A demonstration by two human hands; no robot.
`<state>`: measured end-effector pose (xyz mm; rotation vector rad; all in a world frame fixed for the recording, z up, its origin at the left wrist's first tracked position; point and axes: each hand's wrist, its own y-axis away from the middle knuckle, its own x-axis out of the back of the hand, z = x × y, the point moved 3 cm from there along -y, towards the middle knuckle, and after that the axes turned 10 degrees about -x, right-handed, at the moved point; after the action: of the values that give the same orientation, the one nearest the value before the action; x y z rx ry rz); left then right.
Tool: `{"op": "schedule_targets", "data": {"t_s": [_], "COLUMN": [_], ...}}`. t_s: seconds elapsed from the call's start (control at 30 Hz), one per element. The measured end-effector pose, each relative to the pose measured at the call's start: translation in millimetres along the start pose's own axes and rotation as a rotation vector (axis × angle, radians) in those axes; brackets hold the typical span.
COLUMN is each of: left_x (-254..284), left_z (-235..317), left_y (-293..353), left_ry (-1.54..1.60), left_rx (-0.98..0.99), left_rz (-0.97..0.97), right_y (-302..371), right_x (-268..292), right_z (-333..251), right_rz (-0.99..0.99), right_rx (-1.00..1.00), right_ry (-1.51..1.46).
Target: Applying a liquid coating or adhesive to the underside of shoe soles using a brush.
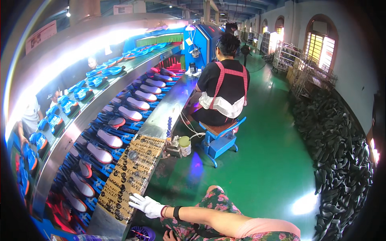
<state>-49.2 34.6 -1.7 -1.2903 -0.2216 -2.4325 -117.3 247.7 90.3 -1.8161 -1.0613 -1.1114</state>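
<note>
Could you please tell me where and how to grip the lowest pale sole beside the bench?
Probably by both edges of the pale sole, near its rounded end, from the bench side: it lies long and slim, that end facing the bench.

Your white-gloved right hand is spread at the edge of the brown patterned bench covering, your left hand shows partly below by your floral clothing, pale soles lie left of the bench covering, and a co-worker sits ahead on a blue-framed chair.
</note>
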Motion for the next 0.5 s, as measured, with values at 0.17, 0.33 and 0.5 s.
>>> {"op": "schedule_targets", "data": {"t_s": [0.17,0.33,0.5], "left_x": [-25,-34,-21], "left_z": [-28,-38,-15], "left_y": [4,10,2], "left_ry": [-0.012,0.018,0.068], "left_rx": [-0.053,-0.022,0.015], "left_rz": [-0.001,0.045,-0.005], "right_y": [2,-3,0], "right_x": [-1,7,9], "right_z": [2,-10,9], "right_rz": [0.006,-0.013,0.043], "right_rx": [0.008,0.082,0.013], "right_ry": [-0.002,-0.077,-0.067]}}
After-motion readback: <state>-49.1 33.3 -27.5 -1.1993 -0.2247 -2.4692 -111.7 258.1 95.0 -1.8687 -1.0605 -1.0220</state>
